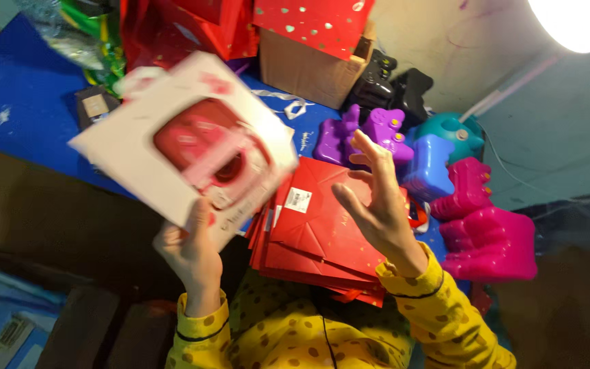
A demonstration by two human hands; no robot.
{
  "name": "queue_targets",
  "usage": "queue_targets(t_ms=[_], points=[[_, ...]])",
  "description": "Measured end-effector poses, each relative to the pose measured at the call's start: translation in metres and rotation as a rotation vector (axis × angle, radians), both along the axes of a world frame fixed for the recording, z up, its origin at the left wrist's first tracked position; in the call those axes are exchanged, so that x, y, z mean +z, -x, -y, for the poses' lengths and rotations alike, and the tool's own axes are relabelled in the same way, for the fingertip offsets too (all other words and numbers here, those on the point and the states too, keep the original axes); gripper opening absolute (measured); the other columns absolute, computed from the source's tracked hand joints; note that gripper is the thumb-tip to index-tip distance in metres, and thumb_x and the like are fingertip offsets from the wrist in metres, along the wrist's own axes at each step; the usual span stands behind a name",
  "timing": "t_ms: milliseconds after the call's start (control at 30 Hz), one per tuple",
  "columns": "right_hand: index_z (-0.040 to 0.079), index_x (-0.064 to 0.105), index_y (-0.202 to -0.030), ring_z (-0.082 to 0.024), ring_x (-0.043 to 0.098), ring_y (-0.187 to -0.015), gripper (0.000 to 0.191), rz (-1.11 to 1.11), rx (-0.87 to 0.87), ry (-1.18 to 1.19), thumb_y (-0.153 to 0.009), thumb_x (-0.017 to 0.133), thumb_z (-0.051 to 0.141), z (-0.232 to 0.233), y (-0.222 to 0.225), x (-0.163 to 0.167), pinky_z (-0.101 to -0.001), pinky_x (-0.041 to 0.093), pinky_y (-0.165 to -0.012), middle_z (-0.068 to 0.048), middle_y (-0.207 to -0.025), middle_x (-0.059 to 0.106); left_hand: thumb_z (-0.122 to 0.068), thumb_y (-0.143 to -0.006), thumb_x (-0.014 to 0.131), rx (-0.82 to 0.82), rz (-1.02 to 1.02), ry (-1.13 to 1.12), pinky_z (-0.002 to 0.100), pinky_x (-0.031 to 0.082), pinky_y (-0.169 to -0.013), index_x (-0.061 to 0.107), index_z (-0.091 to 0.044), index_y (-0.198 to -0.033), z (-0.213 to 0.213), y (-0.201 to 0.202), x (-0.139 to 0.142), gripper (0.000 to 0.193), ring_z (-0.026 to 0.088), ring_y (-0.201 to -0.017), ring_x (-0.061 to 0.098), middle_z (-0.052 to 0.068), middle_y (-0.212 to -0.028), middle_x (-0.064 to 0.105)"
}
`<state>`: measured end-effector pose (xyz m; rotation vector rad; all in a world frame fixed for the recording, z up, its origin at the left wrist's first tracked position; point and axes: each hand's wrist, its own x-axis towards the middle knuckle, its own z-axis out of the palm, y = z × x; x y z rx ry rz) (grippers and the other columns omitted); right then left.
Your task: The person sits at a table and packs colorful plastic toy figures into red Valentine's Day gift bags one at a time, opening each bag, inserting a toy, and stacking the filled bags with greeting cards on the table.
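Observation:
My left hand point(189, 249) grips the lower edge of a white cardboard box point(138, 160) with a window that shows a red toy camera point(203, 147). The box is raised and tilted above the table, and it looks blurred. To its right my right hand point(377, 205) hovers open, fingers spread, over a stack of flat red gift bags point(315, 232) lying at the near edge of the blue table point(22, 96). Both my sleeves are yellow with brown dots.
Purple, blue, teal and pink plastic toy cameras point(469, 205) crowd the right side. A brown cardboard box point(308, 68) and red dotted gift bags point(308, 20) stand at the back. A lit lamp point(571, 20) shines at top right. Black items sit behind the toys.

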<state>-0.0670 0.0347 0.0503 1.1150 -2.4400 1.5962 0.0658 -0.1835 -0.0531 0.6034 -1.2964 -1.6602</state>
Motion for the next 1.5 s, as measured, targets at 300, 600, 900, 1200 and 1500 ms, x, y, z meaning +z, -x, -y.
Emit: queue_targets(t_ms=[300, 600, 900, 1200, 1500], points=[[0.007, 0.047, -0.149, -0.037, 0.063, -0.125, 0.053, -0.343, 0.451, -0.242, -0.104, 0.065, 0.029, 0.138, 0.000, -0.016, -0.0433, 0.054, -0.103, -0.021, -0.137, 0.063, -0.006, -0.117, 0.064, 0.457, 0.238, 0.594, 0.037, 0.053, -0.082, 0.066, 0.012, -0.116, 0.053, -0.026, 0.037, 0.018, 0.024, -0.093, 0.065, 0.016, -0.109, 0.066], [0.011, 0.030, -0.154, -0.039, 0.073, -0.075, 0.061, -0.030, 0.415, -0.501, -0.099, 0.054, 0.020, 0.261, 0.017, -0.103, -0.0496, 0.056, -0.069, -0.019, -0.080, 0.072, -0.005, -0.118, 0.065, 0.605, 0.322, 0.782, 0.046, 0.047, -0.082, 0.064, 0.010, -0.112, 0.072, -0.040, 0.032, 0.016, 0.036, -0.098, 0.058, 0.022, -0.109, 0.056], [0.010, 0.071, -0.104, -0.030, 0.074, -0.079, 0.010, -0.264, 0.234, -0.113, -0.096, 0.069, 0.015, 0.207, 0.053, -0.093, -0.0384, 0.059, -0.071, -0.012, -0.087, 0.074, -0.006, -0.117, 0.064, 0.537, 0.321, 0.755, 0.043, 0.052, -0.085, 0.068, 0.009, -0.114, 0.074, -0.025, 0.023, 0.016, 0.033, -0.105, 0.062, 0.021, -0.119, 0.060], [0.006, 0.073, -0.113, -0.012, 0.073, -0.088, 0.020, -0.454, -0.056, 0.079, -0.097, 0.074, -0.004, 0.111, 0.077, 0.019, -0.0274, 0.059, -0.073, -0.008, -0.101, 0.075, 0.001, -0.105, 0.068, 0.404, 0.350, 0.909, 0.042, 0.053, -0.095, 0.071, 0.000, -0.126, 0.073, 0.013, 0.005, 0.022, 0.035, -0.115, 0.059, 0.020, -0.133, 0.055], [-0.003, 0.070, -0.112, -0.015, 0.075, -0.100, 0.012, -0.290, -0.058, 0.114, -0.103, 0.067, -0.009, 0.026, 0.052, 0.070, -0.0248, 0.061, -0.091, -0.012, -0.107, 0.075, -0.019, -0.094, 0.073, -0.077, 0.778, 1.045, 0.050, 0.050, -0.087, 0.053, -0.010, -0.143, 0.025, 0.082, -0.052, 0.054, 0.041, -0.110, 0.059, 0.015, -0.127, 0.061]])
